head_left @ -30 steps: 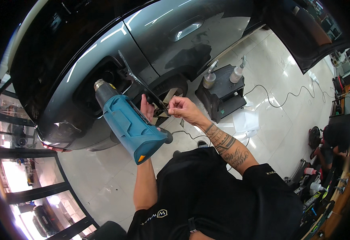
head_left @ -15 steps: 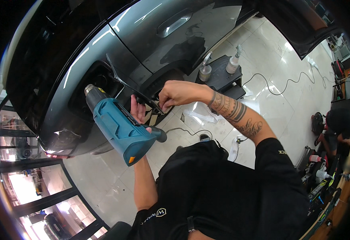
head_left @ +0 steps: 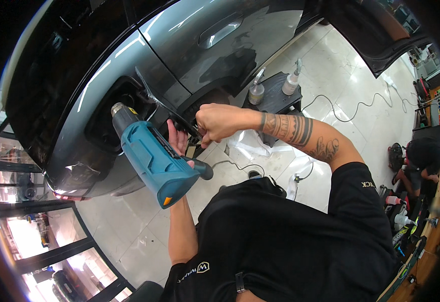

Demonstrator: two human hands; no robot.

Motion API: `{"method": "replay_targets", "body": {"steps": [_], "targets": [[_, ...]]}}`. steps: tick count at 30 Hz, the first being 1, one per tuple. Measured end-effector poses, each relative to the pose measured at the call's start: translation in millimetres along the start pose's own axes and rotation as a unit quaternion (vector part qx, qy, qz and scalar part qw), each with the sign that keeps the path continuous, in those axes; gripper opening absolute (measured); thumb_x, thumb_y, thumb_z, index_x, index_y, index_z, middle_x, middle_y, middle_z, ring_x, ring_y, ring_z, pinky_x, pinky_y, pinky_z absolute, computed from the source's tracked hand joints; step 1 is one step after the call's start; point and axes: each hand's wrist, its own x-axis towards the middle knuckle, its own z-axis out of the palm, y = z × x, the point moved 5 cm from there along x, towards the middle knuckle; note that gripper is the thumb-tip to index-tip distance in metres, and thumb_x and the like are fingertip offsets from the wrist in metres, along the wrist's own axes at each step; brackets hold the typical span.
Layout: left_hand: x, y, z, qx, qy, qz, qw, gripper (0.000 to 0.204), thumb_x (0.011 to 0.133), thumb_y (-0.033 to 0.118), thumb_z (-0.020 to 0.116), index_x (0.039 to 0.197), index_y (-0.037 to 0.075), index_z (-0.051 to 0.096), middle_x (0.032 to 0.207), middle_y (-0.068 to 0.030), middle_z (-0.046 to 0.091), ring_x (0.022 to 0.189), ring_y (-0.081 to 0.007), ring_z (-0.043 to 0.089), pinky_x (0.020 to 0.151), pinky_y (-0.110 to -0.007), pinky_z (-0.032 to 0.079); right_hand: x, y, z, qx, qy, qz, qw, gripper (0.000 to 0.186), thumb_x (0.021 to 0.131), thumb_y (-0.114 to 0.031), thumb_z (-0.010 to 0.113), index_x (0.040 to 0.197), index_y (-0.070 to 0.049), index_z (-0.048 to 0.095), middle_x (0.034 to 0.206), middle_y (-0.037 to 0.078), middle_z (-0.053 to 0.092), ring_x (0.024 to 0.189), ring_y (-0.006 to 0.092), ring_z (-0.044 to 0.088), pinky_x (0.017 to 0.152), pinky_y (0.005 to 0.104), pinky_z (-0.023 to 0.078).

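A teal and black heat gun (head_left: 154,161) hangs in front of the grey car's side, its metal nozzle toward the recess behind the open fuel flap (head_left: 162,103). My left hand (head_left: 178,138) supports the gun from below, palm hidden by its body. The fingers of that hand reach up beside the flap, and the thumb tip shows near the black handle (head_left: 203,171). Across from it, my right hand (head_left: 215,123) is closed in a pinch at the flap's lower end. What lies between those fingertips is too hidden to make out.
Two spray bottles (head_left: 256,90) stand on a black step stool (head_left: 275,100) beside the car. Cords (head_left: 340,120) and white sheet material (head_left: 257,143) lie on the tiled floor. An open car door (head_left: 376,35) is at upper right. Another person (head_left: 426,158) crouches near a cluttered bench.
My right hand has shifted slightly left at the flap's end, its elbow moving outward. The heat gun has moved slightly to the right.
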Motion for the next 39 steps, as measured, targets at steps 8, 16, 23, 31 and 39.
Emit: {"method": "replay_targets", "body": {"steps": [8,16,23,31,39], "targets": [[3.2,3.2,4.0,0.005,0.007,-0.004,1.000,0.037,0.064,0.016,0.078,0.081,0.014,0.046,0.147,-0.0202,0.020,0.134,-0.0428,0.017,0.108,-0.055,0.017,-5.8,9.1,0.8,-0.002,0.004,-0.066,0.998,0.015,0.068,-0.013,0.071,0.074,0.001,0.068,0.064,0.015,0.063,0.061,0.0257,0.063,0.056,0.0344,0.047],[4.0,-9.5,-8.6,-0.006,-0.033,0.024,0.999,0.038,0.064,0.017,0.078,0.082,0.015,0.045,0.147,-0.0184,0.021,0.134,-0.0427,0.018,0.108,-0.055,0.018,5.6,2.4,-6.5,-0.023,-0.066,-0.026,0.997,0.013,0.073,-0.012,0.068,0.076,0.000,0.069,0.061,0.010,0.064,0.055,0.0167,0.062,0.052,0.0293,0.046],[3.0,-7.8,-7.3,0.002,-0.036,0.017,0.999,0.037,0.066,0.016,0.077,0.082,0.015,0.044,0.146,-0.0197,0.021,0.135,-0.0417,0.017,0.108,-0.054,0.018,4.6,3.7,-3.6,0.099,-0.066,0.079,0.990,0.018,0.071,-0.017,0.071,0.066,0.000,0.067,0.054,0.005,0.061,0.047,0.0118,0.056,0.045,0.0259,0.042],[2.5,-4.2,1.1,0.000,-0.031,0.016,0.999,0.036,0.067,0.016,0.077,0.081,0.015,0.044,0.146,-0.0197,0.022,0.134,-0.0417,0.019,0.108,-0.054,0.019,1.6,-1.0,-3.3,0.078,-0.027,0.152,0.985,0.018,0.068,-0.015,0.069,0.062,0.002,0.065,0.052,0.006,0.060,0.045,0.0121,0.055,0.043,0.0256,0.040],[4.4,-8.4,-7.8,-0.018,-0.044,0.031,0.998,0.035,0.067,0.017,0.078,0.082,0.015,0.046,0.146,-0.0202,0.021,0.134,-0.0425,0.020,0.108,-0.054,0.019,5.8,5.4,-15.5,0.030,-0.062,0.002,0.998,0.016,0.073,-0.016,0.070,0.072,0.000,0.069,0.057,0.006,0.062,0.051,0.0116,0.058,0.046,0.0257,0.043]]}}
